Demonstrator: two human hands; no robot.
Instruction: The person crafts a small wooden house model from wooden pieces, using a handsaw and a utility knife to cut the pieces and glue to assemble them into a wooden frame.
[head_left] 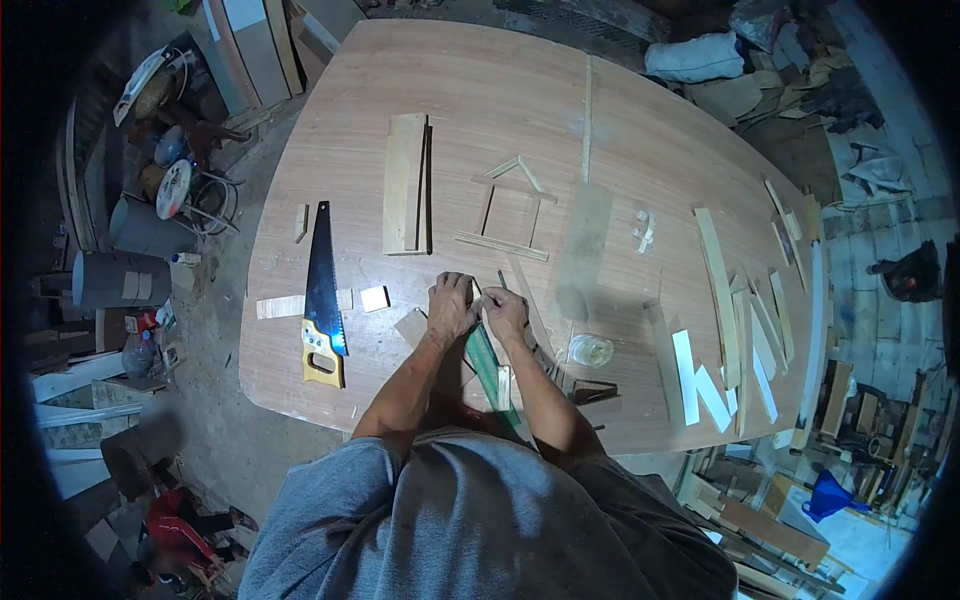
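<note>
My left hand (452,305) and my right hand (505,312) are close together over the near side of the table, fingers bent and pinching. A small light piece shows between the fingertips, too small to name. Just under the hands a green strip (483,358) runs back toward my body, with a short pale wood piece (504,388) beside it. To the left of my left hand lie a small square wood block (374,299) and a hand saw (322,290) with a yellow handle. Beyond the hands, thin sticks form a house-shaped outline (503,243).
Stacked boards (405,185) lie farther back on the table (480,70). A clear jar (590,350) stands right of my right hand, near a dark tool (594,391). Several wood strips (718,290) lie at the right. Another person (180,525) is low at the left.
</note>
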